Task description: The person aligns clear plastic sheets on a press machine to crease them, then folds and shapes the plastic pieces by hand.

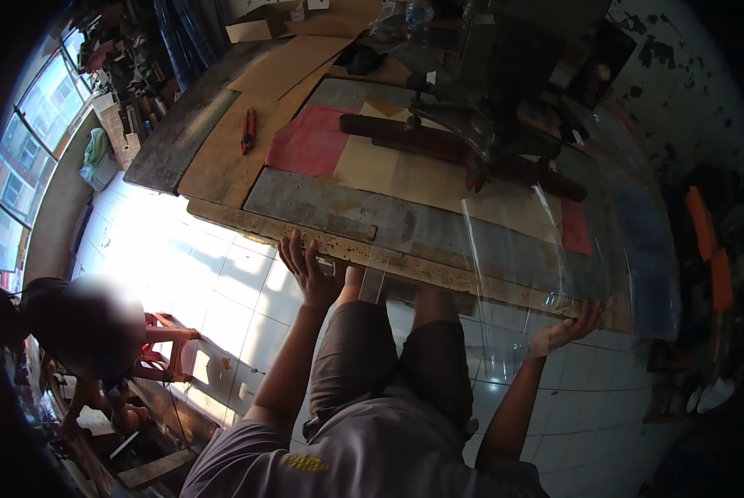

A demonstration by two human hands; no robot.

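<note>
My left hand is at the near edge of the worktable, its fingers spread and pointing up. Further right, my right hand is turned palm up at the table's near right corner, with its fingers bent around the border of a clear plastic sheet. The sheet bows over the table edge and hangs below it, catching glare; its outline is hard to follow. Pink paper and cream paper lie on the table beneath a dark metal press bar.
A red utility knife rests on brown cardboard at the left. The dark machine stands over the table. More clear sheets hang at the right end. A person is at lower left, near a red stool.
</note>
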